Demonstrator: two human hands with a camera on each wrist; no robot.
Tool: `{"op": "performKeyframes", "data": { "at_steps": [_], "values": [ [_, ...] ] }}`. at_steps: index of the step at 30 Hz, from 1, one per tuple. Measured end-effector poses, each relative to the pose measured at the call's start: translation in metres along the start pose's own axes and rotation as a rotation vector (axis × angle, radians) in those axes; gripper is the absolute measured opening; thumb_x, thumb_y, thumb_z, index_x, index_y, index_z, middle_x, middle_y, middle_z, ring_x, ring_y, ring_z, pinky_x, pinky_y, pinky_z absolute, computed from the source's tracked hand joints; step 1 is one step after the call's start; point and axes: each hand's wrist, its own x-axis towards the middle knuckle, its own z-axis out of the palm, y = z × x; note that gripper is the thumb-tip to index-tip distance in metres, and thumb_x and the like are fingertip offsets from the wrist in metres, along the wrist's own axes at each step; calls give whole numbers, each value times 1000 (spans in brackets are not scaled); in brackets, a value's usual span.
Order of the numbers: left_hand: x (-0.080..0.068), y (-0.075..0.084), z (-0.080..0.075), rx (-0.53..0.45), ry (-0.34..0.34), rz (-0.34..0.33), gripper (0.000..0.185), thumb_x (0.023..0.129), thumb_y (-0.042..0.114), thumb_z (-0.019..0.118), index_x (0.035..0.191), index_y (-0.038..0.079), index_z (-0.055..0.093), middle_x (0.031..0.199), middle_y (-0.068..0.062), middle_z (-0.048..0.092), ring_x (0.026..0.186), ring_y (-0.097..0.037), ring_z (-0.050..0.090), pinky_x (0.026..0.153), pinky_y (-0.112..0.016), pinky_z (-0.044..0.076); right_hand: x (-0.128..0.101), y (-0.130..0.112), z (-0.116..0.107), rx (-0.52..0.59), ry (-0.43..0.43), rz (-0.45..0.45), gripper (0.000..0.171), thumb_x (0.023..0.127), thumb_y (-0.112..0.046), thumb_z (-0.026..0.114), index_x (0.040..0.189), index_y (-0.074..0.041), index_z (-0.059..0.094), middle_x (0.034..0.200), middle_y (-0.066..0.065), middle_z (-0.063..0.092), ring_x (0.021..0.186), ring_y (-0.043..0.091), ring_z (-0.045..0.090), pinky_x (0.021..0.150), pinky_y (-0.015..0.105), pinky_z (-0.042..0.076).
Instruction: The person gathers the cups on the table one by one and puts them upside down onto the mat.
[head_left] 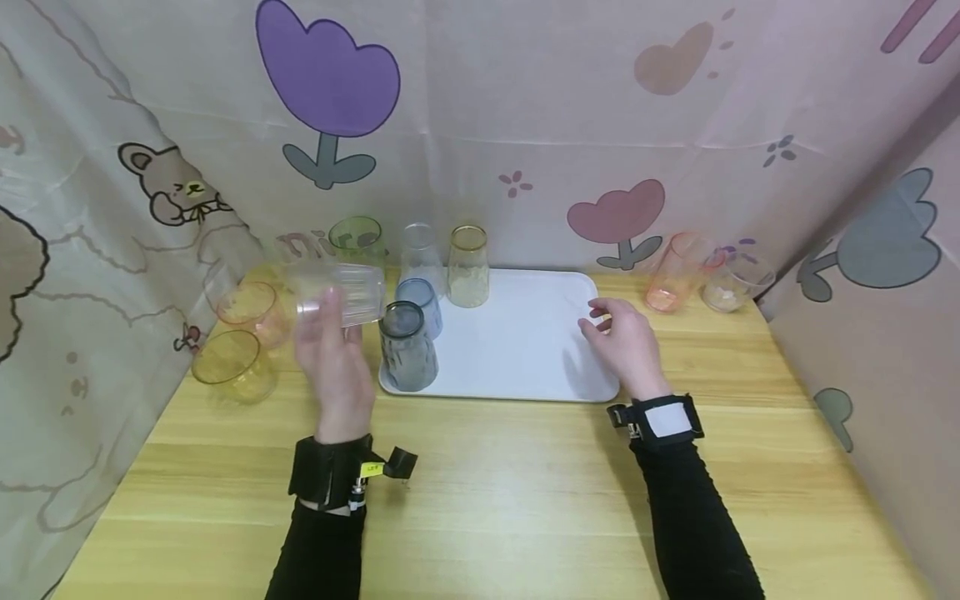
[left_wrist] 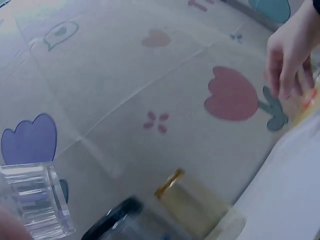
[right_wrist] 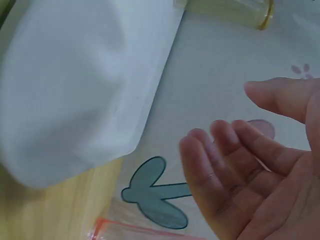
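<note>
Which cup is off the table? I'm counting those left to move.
The clear ribbed cup, held sideways in the left hand; every other cup stands on the tray or table.

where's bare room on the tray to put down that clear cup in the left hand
The left hand holds the clear cup on its side. The white tray is bare across its middle and right, between the yellow cup and the right hand. Its left edge is crowded: the grey cup, blue cup and another clear one behind.

Clear ribbed plastic cup (head_left: 341, 293); matt white tray (head_left: 525, 350); wood-grain table (head_left: 495, 492).
</note>
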Motion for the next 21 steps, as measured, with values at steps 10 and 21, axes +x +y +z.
{"op": "performKeyframes", "data": {
  "at_steps": [10, 21],
  "values": [
    [-28, -18, 16, -71, -202, -86, 20, 101, 26, 69, 113, 11, 62, 133, -11, 59, 126, -27, 56, 113, -36, 47, -14, -41, 3, 408, 82, -189, 38, 98, -12, 72, 134, -5, 65, 121, 11, 70, 104, 24, 69, 79, 23, 59],
    [-60, -37, 31, -84, -316, -238, 51, 86, 45, 83, 122, 14, 63, 129, -7, 60, 121, -22, 59, 110, -35, 49, -36, -82, 11, 762, 43, -427, 67, 87, 10, 76, 148, -2, 52, 145, 12, 58, 127, 34, 60, 97, 35, 58]
  ]
}}
